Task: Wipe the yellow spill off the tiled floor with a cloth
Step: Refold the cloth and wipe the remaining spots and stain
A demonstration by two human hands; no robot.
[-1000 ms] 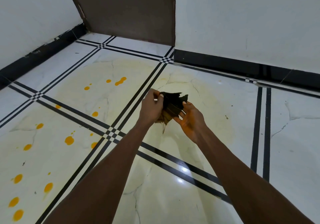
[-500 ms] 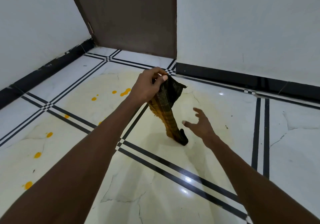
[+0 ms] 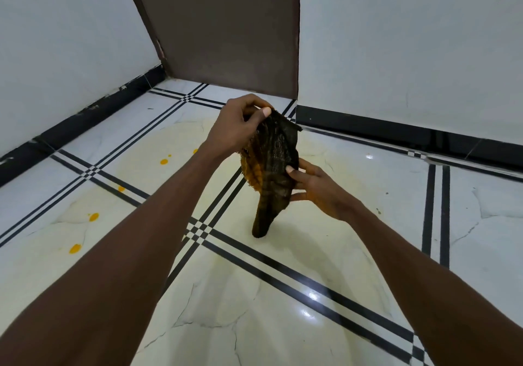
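Pinching the dark, yellow-stained cloth (image 3: 276, 150), my left hand (image 3: 235, 127) and right hand (image 3: 317, 190) hold it over spill drops (image 3: 93, 217) on the glossy tiled floor (image 3: 283, 323).

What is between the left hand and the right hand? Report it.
Head view: only the dark, yellow-stained cloth; the left hand pinches its top, the right hand grips its lower side, its tail hanging down.

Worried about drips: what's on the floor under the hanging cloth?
Pale yellow-smeared tiled floor, beside crossing black stripes; the orange drops lie off to the left. The patch behind the cloth, held by left hand and right hand, is hidden.
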